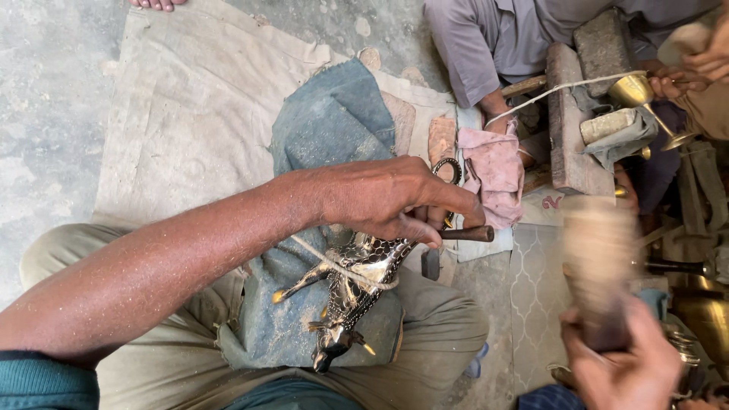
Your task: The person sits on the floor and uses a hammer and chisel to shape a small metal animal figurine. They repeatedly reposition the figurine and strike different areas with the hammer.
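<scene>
A black and silver metal animal figurine with golden horns and legs lies on a dusty blue cloth over my lap. A pale string runs across its body. My left hand reaches in from the left and grips a small tool with a dark wooden handle, held just above the figurine's upper end. At the lower right, my right hand holds a wooden mallet, raised and blurred by motion, apart from the tool.
Another person in grey clothes sits at the top right, holding a brass goblet wound with string. A pink rag, stone blocks and a tan sheet lie on the concrete floor. Toes show at the top edge.
</scene>
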